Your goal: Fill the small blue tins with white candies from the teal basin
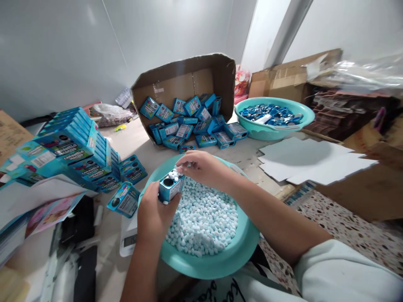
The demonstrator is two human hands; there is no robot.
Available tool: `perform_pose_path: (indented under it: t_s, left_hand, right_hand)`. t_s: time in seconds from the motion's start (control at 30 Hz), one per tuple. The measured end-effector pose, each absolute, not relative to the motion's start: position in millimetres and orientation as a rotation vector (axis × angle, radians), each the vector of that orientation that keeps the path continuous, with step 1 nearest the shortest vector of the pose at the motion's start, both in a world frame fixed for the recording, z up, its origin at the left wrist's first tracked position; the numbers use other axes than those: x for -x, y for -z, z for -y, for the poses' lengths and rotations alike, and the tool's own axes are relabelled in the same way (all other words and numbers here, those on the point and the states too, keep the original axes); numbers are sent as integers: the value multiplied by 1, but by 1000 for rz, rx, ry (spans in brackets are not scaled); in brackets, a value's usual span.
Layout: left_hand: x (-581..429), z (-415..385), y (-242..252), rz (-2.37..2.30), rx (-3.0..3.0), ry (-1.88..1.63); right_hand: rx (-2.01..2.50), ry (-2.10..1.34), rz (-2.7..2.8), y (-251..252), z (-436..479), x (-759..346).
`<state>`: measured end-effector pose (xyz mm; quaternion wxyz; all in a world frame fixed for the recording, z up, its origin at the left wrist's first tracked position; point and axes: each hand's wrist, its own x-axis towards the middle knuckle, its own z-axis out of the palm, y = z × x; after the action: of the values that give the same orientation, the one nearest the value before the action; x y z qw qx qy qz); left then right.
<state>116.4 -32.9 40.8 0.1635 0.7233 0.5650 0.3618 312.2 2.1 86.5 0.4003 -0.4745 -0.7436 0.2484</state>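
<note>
Head view: left hand [154, 210] clasps blue box [173, 191] at ten o'clock of basin [210, 268]; right hand [201, 167], fingers bunched, grip unclear, apparently fills it, white pellets [174, 174] likely needing nudging in.

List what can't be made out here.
All in the head view:
Box in the left hand: inside too dark.
Nearer bowl: white pieces bury its bottom.
Right hand: fingers hide whether it grips a piece.
Scale: left forearm partly covers its small display.
Brown cardboard: left edge cuts it.
</note>
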Motion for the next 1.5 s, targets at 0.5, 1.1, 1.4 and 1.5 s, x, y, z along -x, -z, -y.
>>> perform_pose_path:
  t_s: [0.5, 1.1, 1.4, 1.5]
  left_hand:
    - [-118, 36, -43, -1601, -2116, -981]
    - [-116, 31, -36, -1540, -2172, -1037]
    - [-115, 31, -37, -1503, -2148, -1012]
    - [-115, 31, -36, -1507, -2104, -1032]
  right_hand:
    - [941, -556, 2020, -91, 7, -310]
    - [713, -624, 1909, -84, 10, -300]
    - [580, -634, 1826, -75, 8, -294]
    - [585, -698, 1818, -73, 6, -294]
